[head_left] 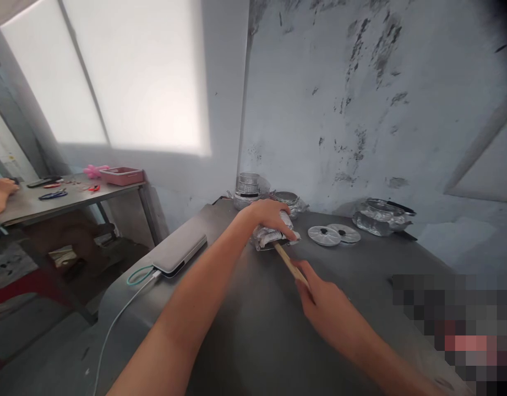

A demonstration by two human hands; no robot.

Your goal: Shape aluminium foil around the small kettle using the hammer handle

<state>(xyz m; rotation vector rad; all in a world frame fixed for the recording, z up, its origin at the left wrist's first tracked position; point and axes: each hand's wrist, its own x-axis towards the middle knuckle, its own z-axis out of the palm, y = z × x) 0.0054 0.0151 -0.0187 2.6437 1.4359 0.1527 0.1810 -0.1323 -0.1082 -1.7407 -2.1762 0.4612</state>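
Observation:
At the middle of the grey metal table [236, 330], my left hand [270, 214] reaches over a crumpled, foil-wrapped thing [266, 237] and grips it from above. What lies inside the foil is hidden. My right hand [319, 294] is closed around a flat wooden stick [290, 263]. The stick's far end meets the near edge of the foil, close to my left fingertips. I cannot tell whether it goes under the foil or only touches it. Two round lids [324, 236] with black knobs lie overlapping to the right of the foil.
Stacked metal containers [249, 190] and a foil-wrapped pot [287, 198] stand near the wall. Another foil-wrapped pot [381, 217] is back right. A power bank [181, 252] with a white cable lies left. A second table [80, 198] holds a pink basket [123, 176]; another person's hand [1, 192] rests there.

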